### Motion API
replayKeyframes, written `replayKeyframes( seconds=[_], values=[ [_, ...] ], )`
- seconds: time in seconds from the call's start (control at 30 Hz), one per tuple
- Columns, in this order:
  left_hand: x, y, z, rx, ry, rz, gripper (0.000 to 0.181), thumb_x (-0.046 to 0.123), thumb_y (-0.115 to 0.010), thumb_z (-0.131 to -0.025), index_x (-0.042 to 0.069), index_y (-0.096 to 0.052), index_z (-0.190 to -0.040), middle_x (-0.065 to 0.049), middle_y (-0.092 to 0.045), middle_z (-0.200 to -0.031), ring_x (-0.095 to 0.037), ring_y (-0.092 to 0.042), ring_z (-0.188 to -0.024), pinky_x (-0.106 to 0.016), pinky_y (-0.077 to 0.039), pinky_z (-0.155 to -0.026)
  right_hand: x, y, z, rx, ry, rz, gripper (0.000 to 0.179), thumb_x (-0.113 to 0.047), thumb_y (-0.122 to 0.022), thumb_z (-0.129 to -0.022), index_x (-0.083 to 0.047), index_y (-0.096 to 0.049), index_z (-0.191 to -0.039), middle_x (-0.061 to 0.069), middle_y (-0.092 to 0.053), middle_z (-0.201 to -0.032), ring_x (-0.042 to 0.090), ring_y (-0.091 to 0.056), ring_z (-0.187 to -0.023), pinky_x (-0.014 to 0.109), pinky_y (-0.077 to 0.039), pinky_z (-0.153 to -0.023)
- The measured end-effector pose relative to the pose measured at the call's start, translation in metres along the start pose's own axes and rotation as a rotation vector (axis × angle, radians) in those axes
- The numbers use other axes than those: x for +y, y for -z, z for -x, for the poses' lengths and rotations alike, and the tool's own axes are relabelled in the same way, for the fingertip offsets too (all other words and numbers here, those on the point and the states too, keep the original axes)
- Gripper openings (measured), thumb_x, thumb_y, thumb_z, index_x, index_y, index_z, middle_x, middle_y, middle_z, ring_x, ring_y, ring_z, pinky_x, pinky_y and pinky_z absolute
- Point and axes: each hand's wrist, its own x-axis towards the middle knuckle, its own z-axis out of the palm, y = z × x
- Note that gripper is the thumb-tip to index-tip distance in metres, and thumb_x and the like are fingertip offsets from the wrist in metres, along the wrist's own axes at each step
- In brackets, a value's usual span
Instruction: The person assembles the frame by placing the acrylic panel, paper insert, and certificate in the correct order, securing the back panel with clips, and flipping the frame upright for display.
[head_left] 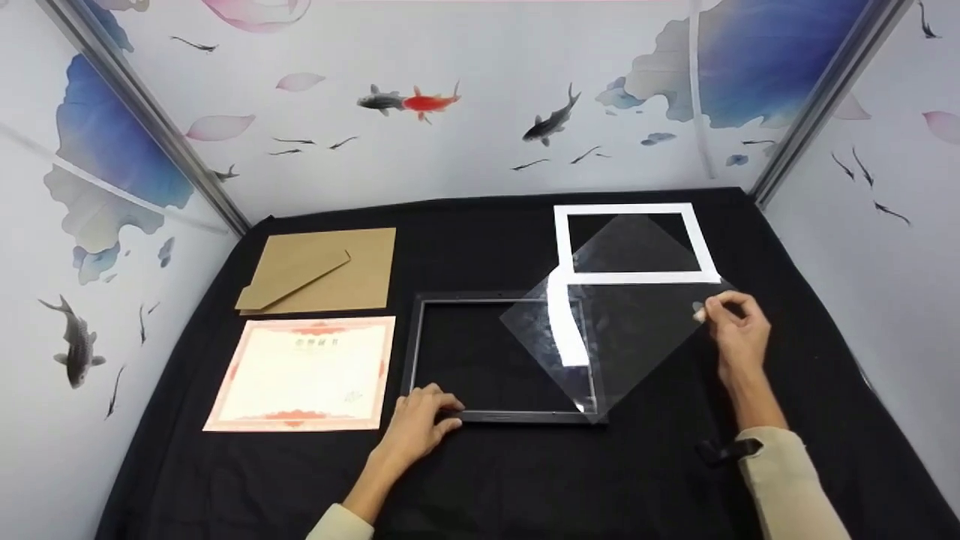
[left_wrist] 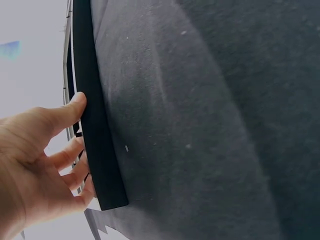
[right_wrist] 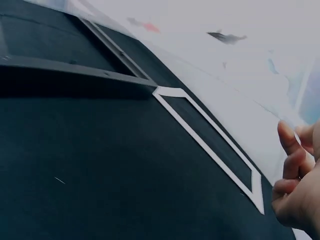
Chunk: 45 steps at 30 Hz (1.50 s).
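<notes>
A black picture frame (head_left: 517, 417) lies on the black cloth. At its near left corner my left hand (head_left: 416, 422) grips the rim, the thumb against the outer side (left_wrist: 102, 135) and the fingers over the inner edge. My right hand (head_left: 739, 330) pinches a clear plastic sheet (head_left: 645, 330) at its right edge, by a small pale tab (head_left: 699, 309). The sheet is turned diagonally, overlapping the frame's right part and the white mat border (head_left: 637, 278) in the head view. In the right wrist view the thumb and index fingertips (right_wrist: 286, 134) meet; the sheet barely shows there.
On the left, a brown envelope (head_left: 337, 262) lies behind a certificate (head_left: 300, 375) with a pink-red border. White panels painted with fish and lotus leaves enclose the table's back and sides, joined by metal posts (head_left: 832, 97). A black strap (head_left: 727, 451) hangs at my right sleeve.
</notes>
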Motion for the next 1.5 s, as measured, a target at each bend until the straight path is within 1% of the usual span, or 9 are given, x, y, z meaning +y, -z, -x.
replayKeyframes(
  seconds=[0.2,0.4,0.57,0.67,0.77,0.87,1.03,1.23,1.5],
  values=[
    [-0.001,-0.004,0.004,0.029,-0.016,0.025,0.017,0.025,-0.074,-0.081,0.02,-0.073,-0.097,0.004,-0.058,-0.089,-0.017,-0.049,-0.08,-0.036,-0.035,-0.066,0.018,-0.016,0.021,0.065,-0.008,0.034,0.017,0.002,-0.068,-0.083,0.007,-0.054,-0.092,0.014,-0.063,-0.064,0.017,-0.06,-0.052,0.019,-0.034,-0.043],
    [-0.001,-0.004,0.005,0.037,-0.025,0.027,0.017,0.025,-0.074,-0.081,0.019,-0.073,-0.097,0.004,-0.059,-0.089,-0.016,-0.05,-0.078,-0.034,-0.035,-0.065,0.039,-0.026,0.045,0.082,0.011,0.04,0.017,0.001,-0.067,-0.084,0.006,-0.053,-0.092,0.016,-0.063,-0.068,0.018,-0.062,-0.057,0.019,-0.038,-0.046],
    [-0.002,-0.003,0.003,0.037,-0.035,0.014,0.017,0.025,-0.074,-0.081,0.02,-0.073,-0.097,0.004,-0.059,-0.088,-0.016,-0.05,-0.076,-0.035,-0.035,-0.064,0.049,-0.026,0.06,0.088,0.045,0.09,0.02,0.0,-0.065,-0.085,0.009,-0.051,-0.095,0.021,-0.062,-0.07,0.019,-0.063,-0.058,0.02,-0.04,-0.051],
    [-0.002,-0.003,0.002,0.035,-0.04,0.011,0.017,0.025,-0.074,-0.081,0.02,-0.073,-0.097,0.004,-0.059,-0.088,-0.017,-0.051,-0.076,-0.036,-0.036,-0.064,0.052,-0.021,0.065,0.074,0.029,0.14,0.023,-0.003,-0.066,-0.086,0.009,-0.05,-0.098,0.024,-0.062,-0.072,0.02,-0.062,-0.058,0.021,-0.039,-0.051],
    [-0.002,-0.003,0.002,0.029,-0.042,0.019,0.017,0.026,-0.073,-0.082,0.02,-0.072,-0.098,0.004,-0.059,-0.088,-0.017,-0.051,-0.076,-0.036,-0.036,-0.064,0.052,-0.015,0.067,0.058,-0.045,0.232,0.026,-0.011,-0.067,-0.087,0.005,-0.051,-0.099,0.021,-0.065,-0.074,0.016,-0.057,-0.054,0.021,-0.038,-0.046],
    [-0.003,-0.003,0.002,0.02,-0.035,0.023,0.017,0.027,-0.073,-0.082,0.021,-0.072,-0.098,0.004,-0.06,-0.088,-0.016,-0.051,-0.077,-0.036,-0.036,-0.065,0.047,-0.01,0.067,0.024,-0.157,0.338,0.027,-0.018,-0.067,-0.087,0.0,-0.05,-0.099,0.016,-0.066,-0.076,0.012,-0.05,-0.051,0.02,-0.036,-0.041],
    [-0.004,-0.004,0.003,0.006,-0.021,0.022,0.018,0.029,-0.072,-0.082,0.022,-0.072,-0.098,0.004,-0.06,-0.088,-0.016,-0.052,-0.078,-0.036,-0.036,-0.066,0.039,-0.003,0.065,-0.056,-0.345,0.44,0.03,-0.023,-0.068,-0.087,-0.001,-0.052,-0.1,0.007,-0.065,-0.077,0.008,-0.046,-0.05,0.02,-0.038,-0.042],
    [-0.005,-0.005,0.004,0.01,-0.029,0.025,0.018,0.028,-0.073,-0.081,0.021,-0.072,-0.098,0.004,-0.059,-0.086,-0.016,-0.052,-0.077,-0.036,-0.036,-0.065,0.034,0.005,0.059,-0.104,-0.496,0.374,0.028,-0.02,-0.067,-0.088,0.001,-0.054,-0.099,0.005,-0.066,-0.077,0.008,-0.047,-0.052,0.02,-0.04,-0.044],
    [-0.005,-0.003,0.003,0.013,-0.034,0.022,0.018,0.027,-0.074,-0.081,0.022,-0.072,-0.097,0.005,-0.059,-0.087,-0.017,-0.052,-0.077,-0.036,-0.036,-0.065,0.029,0.013,0.052,-0.144,-0.56,0.31,0.024,-0.021,-0.067,-0.088,0.0,-0.057,-0.095,0.007,-0.067,-0.078,0.008,-0.048,-0.053,0.02,-0.04,-0.044]
  ],
)
